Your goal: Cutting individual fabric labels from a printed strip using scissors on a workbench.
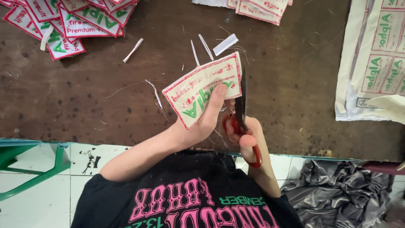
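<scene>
My left hand (206,118) holds a white embroidered cloth patch (202,88) with a red border and green lettering, seen from its back, above the dark wooden table (84,93). My right hand (249,141) grips red-handled scissors (242,122), with fingers through the loops. The dark blades point up along the patch's right edge, touching it. My thumb presses on the patch's lower right part.
A heap of finished patches (67,21) lies at the far left, another stack (261,8) at the top middle. An uncut sheet of patches (375,63) hangs at the right. White fabric trimmings (219,44) litter the table. A crumpled black plastic bag (337,190) sits lower right, a green frame (29,169) lower left.
</scene>
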